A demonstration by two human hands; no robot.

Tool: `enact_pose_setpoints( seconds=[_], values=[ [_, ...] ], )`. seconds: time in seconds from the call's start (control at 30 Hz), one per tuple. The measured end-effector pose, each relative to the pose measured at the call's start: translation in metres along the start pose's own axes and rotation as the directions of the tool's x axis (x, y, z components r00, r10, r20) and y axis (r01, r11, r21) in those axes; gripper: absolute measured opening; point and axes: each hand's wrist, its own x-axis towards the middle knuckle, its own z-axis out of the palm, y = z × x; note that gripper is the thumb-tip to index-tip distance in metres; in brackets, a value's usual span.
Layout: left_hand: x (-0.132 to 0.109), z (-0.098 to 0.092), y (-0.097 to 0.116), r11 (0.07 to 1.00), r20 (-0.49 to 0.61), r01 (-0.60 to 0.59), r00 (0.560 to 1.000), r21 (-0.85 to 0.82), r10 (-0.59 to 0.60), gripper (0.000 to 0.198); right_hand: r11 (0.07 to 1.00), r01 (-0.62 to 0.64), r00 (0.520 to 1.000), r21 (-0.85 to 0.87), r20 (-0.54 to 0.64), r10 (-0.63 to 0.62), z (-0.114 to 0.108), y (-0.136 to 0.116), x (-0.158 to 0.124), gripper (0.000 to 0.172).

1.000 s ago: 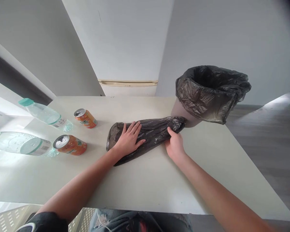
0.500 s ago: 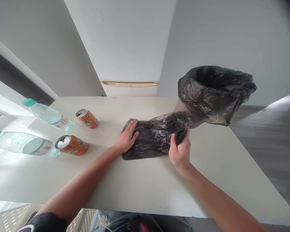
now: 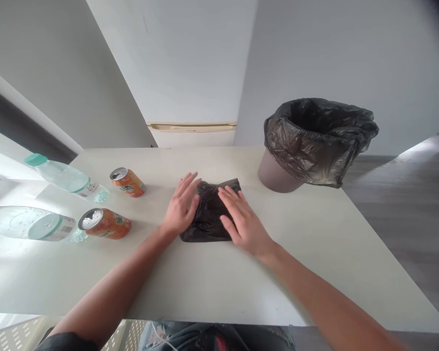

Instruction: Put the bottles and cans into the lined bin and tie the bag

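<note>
A black plastic garbage bag [image 3: 211, 214], folded into a small, roughly square bundle, lies on the white table [image 3: 190, 287]. At its left edge rests my left hand [image 3: 181, 207], fingers stretched out and touching the plastic. My right hand [image 3: 243, 219] lies over the bag's right side with its fingers spread. Neither hand grips the bag. Parts of the bundle's side edges are hidden beneath the hands.
Behind and to the right stands a mauve trash bin [image 3: 276, 170] lined with a black bag [image 3: 310, 151]. On the left are two orange soda cans [image 3: 131, 184] and two clear bottles [image 3: 64, 176] with green caps. A white refrigerator [image 3: 190, 73] stands beyond the table.
The bag's right part has been folded over to the left, making it much shorter. My right hand has let go of the bunched end and moved left onto the fold.
</note>
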Motion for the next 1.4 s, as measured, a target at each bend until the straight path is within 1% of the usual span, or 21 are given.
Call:
enact_pose_setpoints(
  seconds=[0.03,0.07,0.1,0.17,0.27,0.37,0.43,0.57,0.7,0.77,0.83,0.9,0.93,0.97,1.0,1.03,1.1,1.17,1.23,1.33,1.4],
  values=[
    [-0.001,0.001,0.004,0.997,0.061,-0.059,0.997,0.056,0.056,0.053,1.000,-0.015,1.000,-0.003,-0.020,0.015,-0.003,0.005,0.000,0.063],
    [-0.001,0.003,0.007,0.989,0.135,-0.108,0.986,0.101,0.094,0.053,1.000,-0.013,1.000,-0.017,-0.005,0.013,-0.004,0.010,0.001,0.060],
    [-0.002,0.007,0.008,0.980,0.205,-0.141,0.973,0.137,0.111,0.055,0.999,-0.001,0.999,-0.038,0.036,0.002,-0.003,0.016,0.001,0.058],
    [-0.004,0.019,0.006,0.965,0.312,-0.167,0.945,0.201,0.098,0.060,0.996,0.019,0.991,-0.089,0.137,-0.007,0.003,0.024,0.001,0.060],
    [-0.008,0.033,-0.004,0.944,0.390,-0.161,0.920,0.287,0.038,0.066,0.986,-0.040,0.975,-0.163,0.211,0.074,0.016,0.030,0.000,0.072],
    [-0.010,0.036,-0.013,0.937,0.430,-0.140,0.903,0.320,-0.012,0.070,0.975,-0.085,0.965,-0.207,0.227,0.132,0.025,0.030,-0.002,0.076],
    [-0.010,0.036,-0.016,0.937,0.440,-0.131,0.898,0.324,-0.027,0.070,0.970,-0.082,0.965,-0.228,0.227,0.135,0.028,0.029,-0.002,0.075],
    [-0.011,0.035,-0.014,0.931,0.428,-0.136,0.903,0.338,-0.024,0.070,0.962,-0.075,0.967,-0.263,0.218,0.135,0.031,0.028,-0.003,0.073],
    [-0.009,0.035,-0.009,0.930,0.414,-0.143,0.910,0.339,-0.011,0.070,0.967,-0.070,0.969,-0.244,0.215,0.125,0.030,0.028,-0.002,0.074],
    [-0.007,0.030,-0.005,0.934,0.381,-0.151,0.924,0.324,0.018,0.071,0.978,-0.057,0.977,-0.200,0.189,0.096,0.023,0.026,-0.001,0.075],
    [-0.004,0.021,0.001,0.942,0.307,-0.156,0.950,0.299,0.060,0.066,0.989,-0.031,0.992,-0.143,0.115,0.047,0.011,0.026,0.000,0.070],
    [-0.001,0.008,0.006,0.956,0.241,-0.161,0.965,0.246,0.101,0.048,0.996,0.010,0.999,-0.091,0.047,-0.006,-0.004,0.027,-0.001,0.056],
    [0.000,0.001,0.007,0.961,0.252,-0.183,0.959,0.205,0.129,0.040,0.997,0.042,0.998,-0.060,0.049,-0.039,-0.011,0.029,-0.002,0.047],
    [0.001,-0.005,0.008,0.963,0.293,-0.218,0.942,0.159,0.165,0.036,0.997,0.073,0.994,-0.024,0.078,-0.071,-0.019,0.031,-0.003,0.039],
    [0.001,-0.010,0.009,0.959,0.355,-0.261,0.912,0.111,0.207,0.035,0.995,0.099,0.987,0.017,0.128,-0.100,-0.025,0.033,-0.005,0.034],
    [0.001,-0.014,0.008,0.950,0.424,-0.304,0.871,0.068,0.248,0.036,0.992,0.114,0.974,0.061,0.192,-0.123,-0.031,0.035,-0.006,0.033],
    [0.000,-0.020,0.006,0.929,0.538,-0.370,0.787,0.018,0.303,0.040,0.986,0.112,0.938,0.122,0.316,-0.145,-0.040,0.037,-0.009,0.041],
    [-0.001,-0.021,0.004,0.916,0.595,-0.401,0.739,0.010,0.317,0.044,0.989,0.088,0.908,0.116,0.398,-0.128,-0.044,0.037,-0.011,0.050],
    [-0.002,-0.021,0.004,0.911,0.623,-0.413,0.717,0.019,0.312,0.038,0.994,0.076,0.895,0.083,0.433,-0.104,-0.046,0.037,-0.012,0.051],
    [-0.002,-0.021,0.006,0.906,0.629,-0.421,0.716,0.044,0.302,0.022,0.995,0.086,0.905,0.051,0.414,-0.099,-0.044,0.038,-0.012,0.034],
    [-0.002,-0.021,0.008,0.901,0.626,-0.432,0.715,0.046,0.311,0.018,0.992,0.116,0.911,0.052,0.393,-0.127,-0.042,0.038,-0.011,0.024]
  ],
)
